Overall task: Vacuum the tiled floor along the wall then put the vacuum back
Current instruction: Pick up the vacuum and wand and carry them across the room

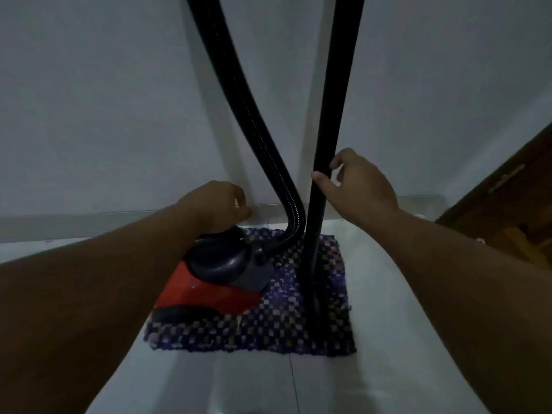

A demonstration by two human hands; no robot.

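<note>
A red and black canister vacuum point(215, 282) sits on a purple checkered mat point(283, 324) on the white tiled floor point(254, 383), close to the wall. Its ribbed black hose point(263, 130) rises from the front of the canister and leaves the top of the view. The black wand point(331, 115) stands upright on the mat beside it. My right hand point(355, 183) touches the wand with thumb and fingertips, fingers loosely around it. My left hand point(221, 204) hovers just above the canister's dark top, fingers curled, holding nothing that I can see.
A pale wall point(119, 100) with a light skirting strip point(89, 222) runs across the back. A dark wooden door point(507, 210) stands at the right edge. The room is dim.
</note>
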